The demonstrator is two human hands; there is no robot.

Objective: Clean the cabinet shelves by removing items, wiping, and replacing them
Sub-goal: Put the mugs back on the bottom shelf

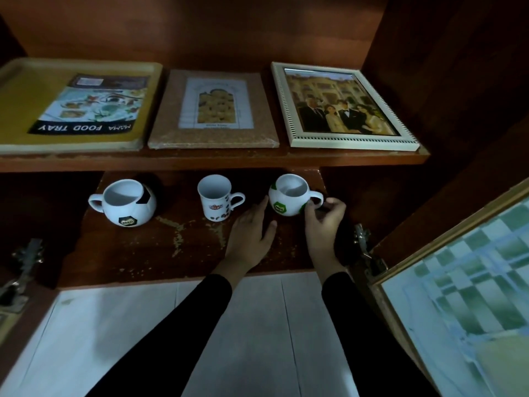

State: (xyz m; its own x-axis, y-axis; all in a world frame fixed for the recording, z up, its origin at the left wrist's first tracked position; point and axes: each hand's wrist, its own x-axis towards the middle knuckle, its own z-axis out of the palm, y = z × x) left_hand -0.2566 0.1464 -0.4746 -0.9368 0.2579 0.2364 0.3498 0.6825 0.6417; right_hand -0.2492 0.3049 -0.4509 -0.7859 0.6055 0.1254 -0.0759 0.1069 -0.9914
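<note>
1. Nothing I can see says whether the job is starting or ending. Every item sits on a shelf and no cloth is in sight.
2. The lower worn brown wooden shelf (148, 253) shows pale flaked patches along its front (wear, I would guess, not dirt), so it gives no sign of wiping.
3. The green-and-white ball-shaped ceramic mug (289, 196) stands at the right end of that shelf. The left hand (252, 230) lies flat with straight fingers against its left side. The right hand (323, 219) curls its fingers round the handle.
4. From this alone, the mug is either about to be lifted out or just being set in place. I cannot tell which.
5. That mug looks empty, as do the white cylindrical mug with coffee-bean print (216, 202) in the middle and the black-and-white ball-shaped mug (126, 204) to the left.
6. On the upper wooden shelf (200, 163), the yellow plastic food tray (17, 110) holds only its printed label sheet. Beside it lie a brown textured frame (213, 110) and a white-framed photograph (343, 104).
</note>
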